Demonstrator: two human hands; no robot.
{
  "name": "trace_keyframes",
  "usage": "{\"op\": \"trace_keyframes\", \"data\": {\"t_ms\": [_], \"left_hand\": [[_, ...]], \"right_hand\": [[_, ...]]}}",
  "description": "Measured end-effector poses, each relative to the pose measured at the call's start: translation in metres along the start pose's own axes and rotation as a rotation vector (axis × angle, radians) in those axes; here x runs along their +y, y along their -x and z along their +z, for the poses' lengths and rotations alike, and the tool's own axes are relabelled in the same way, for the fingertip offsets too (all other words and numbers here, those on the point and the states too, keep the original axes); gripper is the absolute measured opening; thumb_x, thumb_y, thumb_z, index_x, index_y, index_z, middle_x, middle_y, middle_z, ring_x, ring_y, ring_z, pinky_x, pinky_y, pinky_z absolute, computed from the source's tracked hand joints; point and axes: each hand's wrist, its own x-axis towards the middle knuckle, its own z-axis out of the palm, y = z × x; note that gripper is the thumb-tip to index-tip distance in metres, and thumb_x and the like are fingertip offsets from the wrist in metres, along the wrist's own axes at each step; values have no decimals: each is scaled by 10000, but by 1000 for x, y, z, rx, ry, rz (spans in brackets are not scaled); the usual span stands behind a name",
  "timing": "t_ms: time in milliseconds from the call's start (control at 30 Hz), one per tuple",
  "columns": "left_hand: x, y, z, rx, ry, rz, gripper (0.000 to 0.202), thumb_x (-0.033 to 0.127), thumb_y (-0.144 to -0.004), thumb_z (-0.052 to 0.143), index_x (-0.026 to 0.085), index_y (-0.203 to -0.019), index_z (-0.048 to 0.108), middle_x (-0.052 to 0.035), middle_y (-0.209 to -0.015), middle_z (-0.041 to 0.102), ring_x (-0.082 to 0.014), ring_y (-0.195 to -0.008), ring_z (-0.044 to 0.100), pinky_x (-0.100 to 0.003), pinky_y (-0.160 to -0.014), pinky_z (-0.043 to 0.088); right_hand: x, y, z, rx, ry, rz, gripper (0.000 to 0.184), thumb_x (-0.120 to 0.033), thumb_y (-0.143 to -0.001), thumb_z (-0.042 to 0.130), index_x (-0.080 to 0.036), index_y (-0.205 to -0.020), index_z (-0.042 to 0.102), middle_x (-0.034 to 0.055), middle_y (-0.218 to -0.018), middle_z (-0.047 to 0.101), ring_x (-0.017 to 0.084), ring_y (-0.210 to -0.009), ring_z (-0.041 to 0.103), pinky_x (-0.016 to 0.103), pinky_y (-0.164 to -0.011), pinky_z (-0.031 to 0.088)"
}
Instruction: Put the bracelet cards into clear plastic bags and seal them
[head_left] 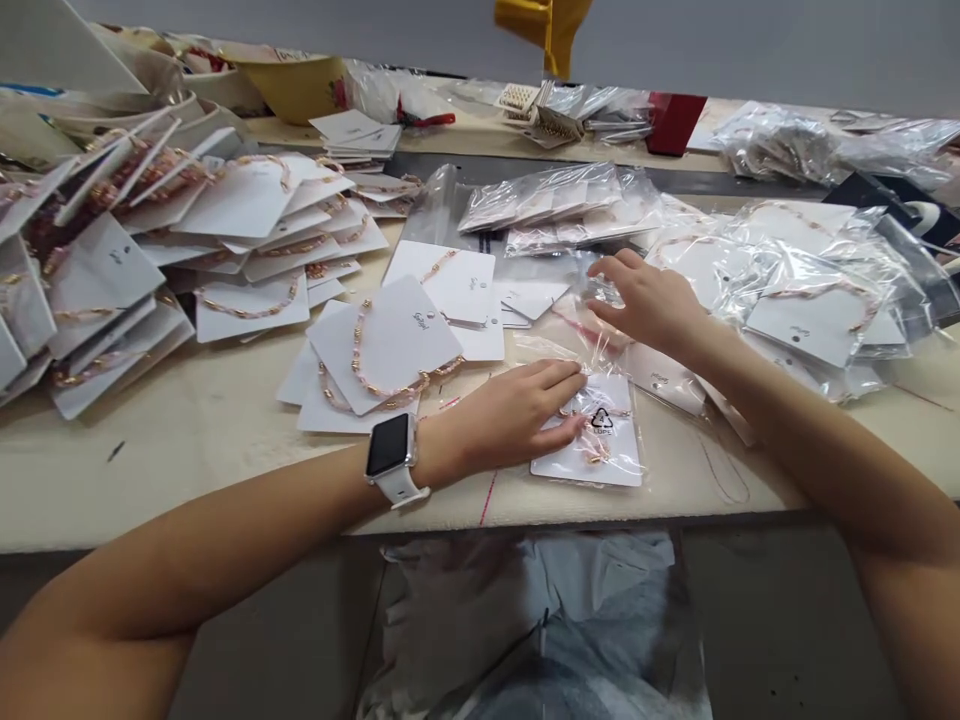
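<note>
My left hand [517, 410], with a white smartwatch on its wrist, lies flat with fingers stretched out on a clear plastic bag [600, 445] that holds a white card with a bracelet. My right hand [649, 300] hovers farther back, fingers curved and apart, touching the open top end of that clear bag; it grips nothing that I can make out. Just left of my left hand lies a small stack of white cards with beaded bracelets [390, 350].
A big heap of carded bracelets [150, 240] fills the left of the table. Bagged cards [810, 300] pile up at the right, more clear bags [555, 205] at the back centre. A yellow bowl [296, 85] stands far back. A plastic bag [540, 630] hangs below the table edge.
</note>
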Motion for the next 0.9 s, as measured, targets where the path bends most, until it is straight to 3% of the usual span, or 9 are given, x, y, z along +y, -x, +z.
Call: {"op": "trace_keyframes", "data": {"t_ms": [100,267,467,600,667,733,800,900], "left_hand": [[-1,1,-2,-6,-1,23,397,344,-984,389,86,-1237,554,-166,-1292,589,-247,-1199,553,-374,-1041,451],[-2,1,-3,-84,-35,30,478,351,-992,341,48,-1332,487,-181,-1357,540,-266,-1276,481,-390,-1094,387],[-1,-4,1,-150,-69,-10,567,393,-984,280,42,-1414,396,-183,-1398,495,-289,-1269,453,-420,-1100,349],[-1,-4,4,-148,-46,-64,593,418,-974,304,51,-1437,344,-189,-1437,441,-286,-1307,414,-415,-1112,339],[-2,-2,3,-90,-32,-79,584,418,-966,341,64,-1429,345,-190,-1441,427,-278,-1327,396,-406,-1114,344],[-2,0,-3,3,-50,-45,519,371,-963,369,80,-1392,394,-188,-1415,450,-270,-1317,406,-398,-1107,352],[1,5,-12,24,-77,65,454,347,-949,408,128,-1343,461,-160,-1368,507,-266,-1275,447,-401,-1090,366],[13,11,-26,-129,-95,203,506,471,-879,534,187,-1298,514,-125,-1293,585,-291,-1170,529,-422,-1019,424]], "right_hand": [[4,5,0,70,-30,-2,434,-394,-879,502,-223,-1270,578,101,-1176,602,209,-779,582,331,-603,401],[12,5,-1,29,-46,41,414,-407,-888,505,-217,-1236,626,106,-1190,591,203,-764,571,348,-612,409],[19,3,1,-4,-98,-3,325,-399,-885,515,-228,-1107,681,79,-1154,602,176,-739,556,331,-622,396],[18,6,3,-10,-98,-9,296,-407,-884,528,-228,-1066,678,75,-1108,613,178,-737,554,319,-614,372],[17,8,2,-10,-83,0,289,-391,-875,543,-227,-1081,663,74,-1099,619,182,-739,554,315,-610,364],[16,10,0,-10,-74,17,310,-378,-879,539,-220,-1126,640,79,-1122,618,186,-741,553,313,-599,353],[15,12,-4,10,-84,25,316,-363,-896,514,-219,-1156,623,82,-1141,616,191,-750,553,313,-599,348],[15,16,-11,66,-126,11,285,-344,-924,465,-235,-1130,629,74,-1111,625,198,-784,559,317,-628,359]]}}
